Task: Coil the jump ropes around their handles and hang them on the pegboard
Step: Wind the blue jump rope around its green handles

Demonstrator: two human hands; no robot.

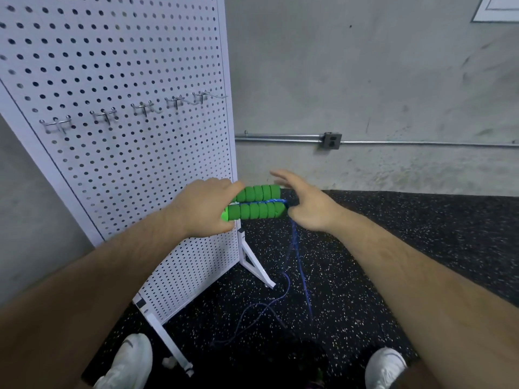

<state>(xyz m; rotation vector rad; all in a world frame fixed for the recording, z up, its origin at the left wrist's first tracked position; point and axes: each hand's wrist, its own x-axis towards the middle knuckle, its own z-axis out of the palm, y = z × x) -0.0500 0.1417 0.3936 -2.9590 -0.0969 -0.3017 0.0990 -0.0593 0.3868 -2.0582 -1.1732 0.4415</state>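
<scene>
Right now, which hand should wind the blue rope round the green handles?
Probably the right hand: it is at the end where the blue rope drops away. The left hand is busy gripping both green handles.

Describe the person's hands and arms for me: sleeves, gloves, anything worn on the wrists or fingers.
The left hand and right hand are bare: no gloves, and no ring, watch or wristband visible. The left forearm and right forearm are uncovered too, lightly haired, with no sleeve in view up to the frame's edge.
</scene>
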